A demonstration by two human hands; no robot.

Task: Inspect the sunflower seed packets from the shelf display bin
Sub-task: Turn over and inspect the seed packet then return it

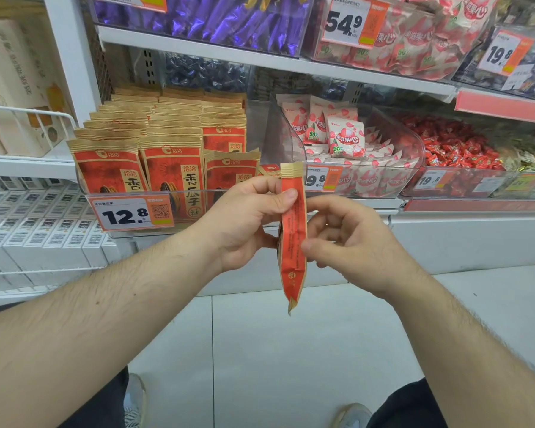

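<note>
I hold one red and tan sunflower seed packet [293, 239] upright and edge-on in front of the shelf. My left hand [244, 223] pinches its upper part between thumb and fingers. My right hand [349, 239] grips its middle from the right side, thumb on the near face. Behind them, a clear display bin [130, 231] with a 12.8 price tag holds several rows of matching packets [170, 168] standing upright.
To the right, clear bins hold white and pink candy packets [346, 140] and red wrapped sweets [454, 149]. Purple packets [229, 17] fill the shelf above. White boxes [37, 230] sit on the low left shelf. Tiled floor lies below, with my shoes visible.
</note>
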